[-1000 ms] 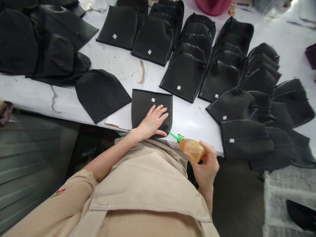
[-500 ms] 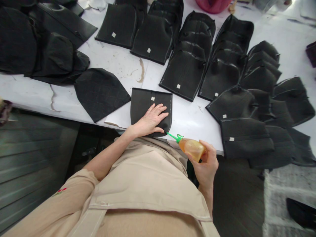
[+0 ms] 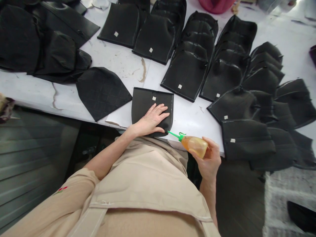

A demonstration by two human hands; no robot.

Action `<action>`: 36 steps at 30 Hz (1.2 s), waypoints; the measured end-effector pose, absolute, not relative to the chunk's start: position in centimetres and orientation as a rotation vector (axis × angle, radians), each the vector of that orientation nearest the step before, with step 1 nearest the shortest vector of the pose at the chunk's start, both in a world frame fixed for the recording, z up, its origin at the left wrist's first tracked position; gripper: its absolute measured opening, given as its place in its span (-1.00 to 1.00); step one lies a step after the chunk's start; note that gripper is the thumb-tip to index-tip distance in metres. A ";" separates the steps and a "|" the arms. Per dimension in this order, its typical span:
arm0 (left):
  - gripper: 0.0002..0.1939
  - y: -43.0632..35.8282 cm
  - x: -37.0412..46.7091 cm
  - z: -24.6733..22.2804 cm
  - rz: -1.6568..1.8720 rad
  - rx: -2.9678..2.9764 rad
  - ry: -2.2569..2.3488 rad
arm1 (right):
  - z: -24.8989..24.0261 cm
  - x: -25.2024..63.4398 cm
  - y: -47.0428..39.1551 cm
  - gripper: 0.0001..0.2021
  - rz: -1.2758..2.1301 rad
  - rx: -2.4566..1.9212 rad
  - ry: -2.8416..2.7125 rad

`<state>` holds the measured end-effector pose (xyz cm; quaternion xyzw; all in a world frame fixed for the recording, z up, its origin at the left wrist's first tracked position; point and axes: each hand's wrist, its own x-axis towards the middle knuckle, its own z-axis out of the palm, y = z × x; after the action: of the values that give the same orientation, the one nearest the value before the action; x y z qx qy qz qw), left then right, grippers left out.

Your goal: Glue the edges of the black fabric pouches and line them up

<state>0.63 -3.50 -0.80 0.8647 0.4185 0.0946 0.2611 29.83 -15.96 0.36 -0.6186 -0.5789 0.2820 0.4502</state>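
In the head view my left hand (image 3: 153, 120) lies with its fingers spread on a black fabric piece (image 3: 142, 104) at the front edge of the white table (image 3: 118, 57). The piece bears a small pale square near its far edge. My right hand (image 3: 209, 158) grips a clear squeeze bottle (image 3: 195, 145) of amber liquid. The bottle's green nozzle (image 3: 175, 135) points left, its tip at the near right edge of the piece, close to my left thumb.
Overlapping rows of black pieces (image 3: 184, 74) stretch across the back and right side. A dark pile (image 3: 56, 52) lies at the left, beside a single pointed piece (image 3: 102, 92). A pink container (image 3: 217, 5) stands at the far edge.
The bottle and my right hand have shifted slightly to the right. My left hand stays spread on the piece. The table's items appear slightly further right in the view.
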 end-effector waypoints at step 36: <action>-0.29 -3.5 0.2 -1.5 0.337 2.315 1.088 | -0.4 30.9 -14.8 -0.45 0.811 -1.473 -1.477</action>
<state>0.19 -3.52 -1.53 0.8622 0.4053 0.1255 0.2770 30.86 -14.75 -0.44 -0.5922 -0.5936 0.3260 0.4366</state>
